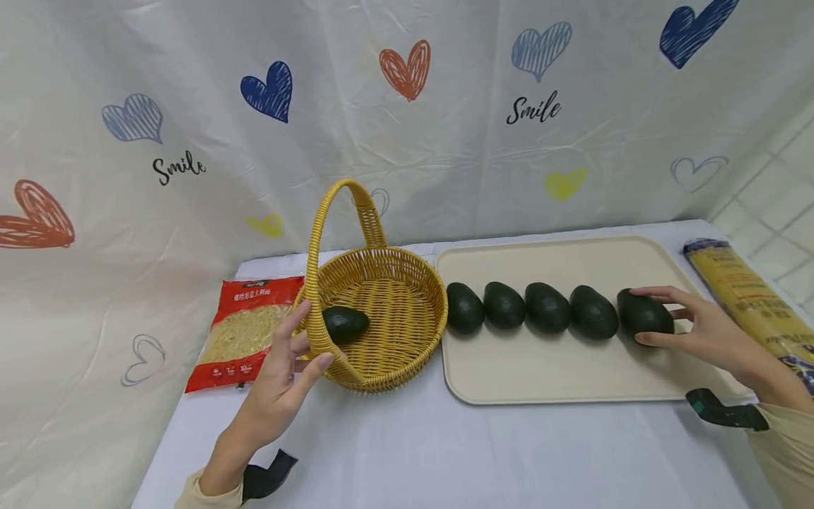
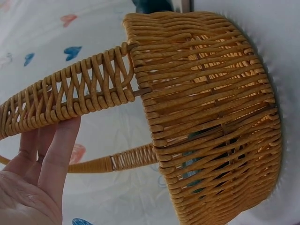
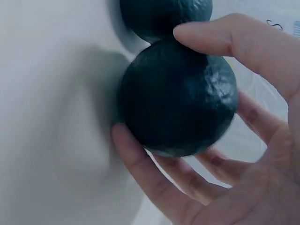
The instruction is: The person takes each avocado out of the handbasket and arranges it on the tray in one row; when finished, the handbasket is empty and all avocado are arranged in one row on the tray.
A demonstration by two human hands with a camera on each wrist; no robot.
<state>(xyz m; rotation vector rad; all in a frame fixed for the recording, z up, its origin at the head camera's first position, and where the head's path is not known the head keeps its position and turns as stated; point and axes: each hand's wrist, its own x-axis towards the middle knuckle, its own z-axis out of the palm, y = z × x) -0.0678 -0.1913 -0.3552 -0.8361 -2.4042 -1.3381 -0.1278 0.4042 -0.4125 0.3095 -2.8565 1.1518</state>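
Note:
On the right, my right hand holds the rightmost avocado at the end of a row on the beige tray. In the right wrist view, thumb and fingers surround this dark green avocado, which touches or nearly touches its neighbour. My left hand is at the near left side of the yellow wicker basket. Its extended fingers rest against the back of the basket's handle. Inside the basket, one avocado lies at the left, partly hidden by the handle.
Left of the basket lies a red pasta packet. A long yellow packet rests along the tray's right side. The row's leftmost avocado sits close to the basket rim. Behind the table hangs a white cloth with printed hearts.

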